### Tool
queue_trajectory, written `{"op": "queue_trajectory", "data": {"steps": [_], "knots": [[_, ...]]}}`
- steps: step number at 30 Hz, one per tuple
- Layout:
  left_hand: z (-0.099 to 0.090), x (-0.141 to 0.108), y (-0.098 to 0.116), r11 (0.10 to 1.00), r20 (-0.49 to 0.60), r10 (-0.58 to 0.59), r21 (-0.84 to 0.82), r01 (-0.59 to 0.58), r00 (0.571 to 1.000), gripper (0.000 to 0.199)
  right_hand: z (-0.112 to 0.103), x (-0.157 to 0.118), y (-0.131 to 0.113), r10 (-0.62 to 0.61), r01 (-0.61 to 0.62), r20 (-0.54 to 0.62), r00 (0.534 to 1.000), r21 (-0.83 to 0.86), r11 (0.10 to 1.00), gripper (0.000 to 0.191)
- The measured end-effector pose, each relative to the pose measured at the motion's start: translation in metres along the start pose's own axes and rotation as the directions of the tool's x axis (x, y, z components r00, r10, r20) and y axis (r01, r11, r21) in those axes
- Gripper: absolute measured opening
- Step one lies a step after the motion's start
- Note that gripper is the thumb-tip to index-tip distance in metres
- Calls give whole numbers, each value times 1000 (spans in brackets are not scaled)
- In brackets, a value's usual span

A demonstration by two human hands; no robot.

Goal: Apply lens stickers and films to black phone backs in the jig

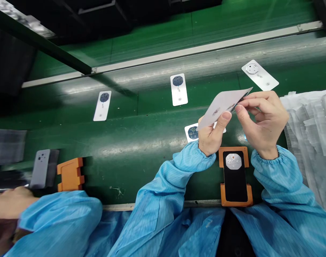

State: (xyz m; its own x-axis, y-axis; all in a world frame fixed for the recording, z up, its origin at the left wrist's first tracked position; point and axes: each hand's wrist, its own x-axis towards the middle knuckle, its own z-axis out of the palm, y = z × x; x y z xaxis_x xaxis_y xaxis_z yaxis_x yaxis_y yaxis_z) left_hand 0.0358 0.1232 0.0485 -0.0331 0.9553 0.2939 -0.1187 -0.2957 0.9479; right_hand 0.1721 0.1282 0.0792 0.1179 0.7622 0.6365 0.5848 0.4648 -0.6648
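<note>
A white card-like sheet point(215, 107) is raised above the green surface, tilted. My left hand point(212, 137) pinches its lower part, thumb on top. At its upper right edge, my right hand point(263, 119) has thumb and fingers closed on the dark corner, which looks partly parted from the white face. Under my hands an orange fixture point(223, 201) holds a black phone-shaped plate point(235, 184) with a silver round patch. Another white card point(189, 134) with a dark circle lies partly hidden behind my left hand.
White cards point(179, 93) point(102, 107) point(267, 80) lie farther back on the green conveyor point(141, 139). Clear plastic sheets point(304, 132) are at the right. To the left are a co-worker's hand point(13, 203), an orange fixture point(71, 175) and a grey panel point(40, 169).
</note>
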Motion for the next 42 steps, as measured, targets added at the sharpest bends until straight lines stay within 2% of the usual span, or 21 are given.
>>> {"op": "queue_trajectory", "data": {"steps": [10,13,17,20,22,24,26,29,30,32,34,35,36,38,39,40,41,42], "knots": [[3,-3,4,988,124,142,39,-148,982,45,2,2,0,-42,46,-65,997,52,998,6],[3,-4,4,978,154,182,74,-195,971,45,0,2,-2,-36,36,-59,998,6,999,10],[5,-5,2,965,177,223,100,-242,959,48,-1,3,-6,14,-9,37,999,-145,989,16],[10,-4,-5,987,152,119,87,-133,981,52,3,5,2,15,-2,53,998,-239,971,17],[11,0,-12,999,90,-43,10,42,995,59,3,7,15,59,-48,34,998,-259,965,15],[8,7,-18,962,29,-235,-138,237,972,65,-5,8,34,184,-173,8,983,-300,938,13],[-2,14,-20,883,7,-385,-288,371,923,62,-23,3,53,380,-353,6,925,-358,864,9],[-24,19,-14,809,-5,-483,-385,444,876,50,-56,-20,76,644,-563,77,762,-414,715,5],[-31,18,-12,808,-18,-488,-387,444,873,50,-65,-30,81,699,-592,120,705,-441,674,6],[-41,10,-6,830,-31,-472,-352,432,881,52,-79,-51,87,759,-590,190,622,-524,615,10],[-47,-2,1,868,-12,-433,-276,414,901,56,-88,-65,87,783,-555,215,583,-598,578,16],[-50,-10,5,892,8,-404,-216,396,915,56,-92,-69,84,777,-542,205,595,-612,576,18],[-52,-18,9,922,35,-361,-136,362,932,53,-97,-72,79,755,-535,182,630,-603,592,20],[-57,-35,19,975,166,-221,70,212,961,42,-108,-73,61,655,-503,142,742,-528,684,19],[-59,-44,25,983,279,-128,165,84,952,37,-113,-74,49,571,-444,155,806,-479,758,15],[-61,-53,30,968,407,-32,239,-73,913,34,-118,-74,36,461,-346,203,864,-425,836,12],[-62,-61,35,927,531,54,287,-239,846,34,-122,-76,24,330,-217,286,899,-363,906,15],[-62,-70,38,864,632,119,315,-394,766,36,-125,-80,12,184,-70,390,902,-288,955,21]]}}
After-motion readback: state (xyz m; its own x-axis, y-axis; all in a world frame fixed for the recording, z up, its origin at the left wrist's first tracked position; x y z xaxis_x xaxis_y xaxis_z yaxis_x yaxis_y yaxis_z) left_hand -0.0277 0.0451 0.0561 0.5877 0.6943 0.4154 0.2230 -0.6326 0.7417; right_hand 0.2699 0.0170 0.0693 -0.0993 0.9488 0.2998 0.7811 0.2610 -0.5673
